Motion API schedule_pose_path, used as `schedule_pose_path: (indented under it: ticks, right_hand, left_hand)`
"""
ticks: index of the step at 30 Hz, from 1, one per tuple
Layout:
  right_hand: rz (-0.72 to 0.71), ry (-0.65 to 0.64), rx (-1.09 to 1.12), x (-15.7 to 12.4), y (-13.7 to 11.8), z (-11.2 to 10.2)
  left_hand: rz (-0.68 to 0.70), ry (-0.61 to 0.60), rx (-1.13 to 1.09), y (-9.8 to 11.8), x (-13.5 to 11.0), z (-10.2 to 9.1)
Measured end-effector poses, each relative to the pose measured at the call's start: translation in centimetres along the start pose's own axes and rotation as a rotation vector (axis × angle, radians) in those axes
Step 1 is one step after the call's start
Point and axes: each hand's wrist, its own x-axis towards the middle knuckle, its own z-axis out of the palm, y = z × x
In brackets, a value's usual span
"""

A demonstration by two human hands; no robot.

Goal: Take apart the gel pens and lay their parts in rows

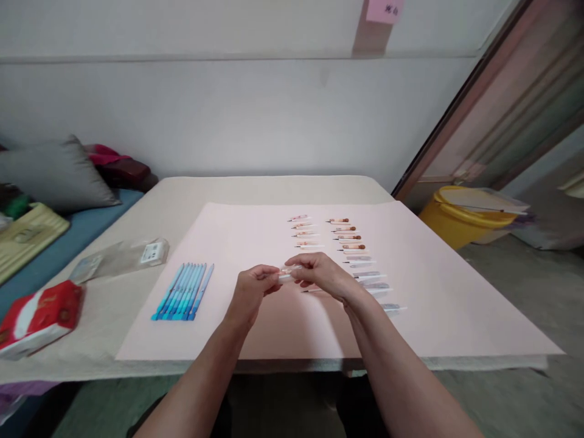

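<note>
You are sitting at a table (255, 188) draped in beige cloth, with a pink sheet (246, 237) lying over it and a plain white wall behind. Your left hand (250, 291) and right hand (322, 274) are meeting above the sheet, each pinching one end of a small pale pen (288, 274), with fingers curled tight. Your fingertips are hiding most of it, so its colour and cap are hard to make out. Just beyond your right hand, two columns of small pens (349, 240) are lying on the sheet, the nearest partly covered by your wrist. To your left, a row of blue pens (185, 292) is lying side by side. Farther left are a clear plastic bag (121, 257) and a red packet (39, 316), which the frame edge is cutting off.
</note>
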Motion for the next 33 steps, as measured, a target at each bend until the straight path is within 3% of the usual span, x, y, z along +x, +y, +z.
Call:
schedule_pose_path:
  ticks: [2, 7, 12, 16, 20, 30, 33]
  right_hand:
    - [-0.040, 0.092, -0.035, -0.1, -0.3, -1.4]
    - [-0.164, 0.504, 0.107, -1.1, -1.4, -5.3]
    - [-0.281, 0.688, 0.308, -2.6, -2.3, -7.1]
    - [-0.345, 0.751, 0.361, -3.2, -2.8, -7.4]
    - [-0.399, 0.763, 0.397, -3.7, -3.0, -8.0]
    - [-0.457, 0.808, 0.434, -5.1, -3.6, -9.2]
    - [-0.459, 0.822, 0.417, -5.2, -3.7, -9.3]
  left_hand:
    - [-0.012, 0.016, 0.000, -0.3, -0.1, 0.4]
    - [-0.079, -0.035, 0.075, -2.7, -0.6, 2.5]
    - [-0.128, -0.077, 0.178, -6.7, -0.8, 5.4]
    - [-0.098, -0.068, 0.280, -9.2, -0.3, 6.9]
    - [-0.045, -0.068, 0.409, -10.3, 0.2, 7.8]
    - [0.258, -0.083, 0.955, -9.1, -0.7, 8.4]
    - [0.264, -0.090, 1.094, -8.8, -1.1, 8.6]
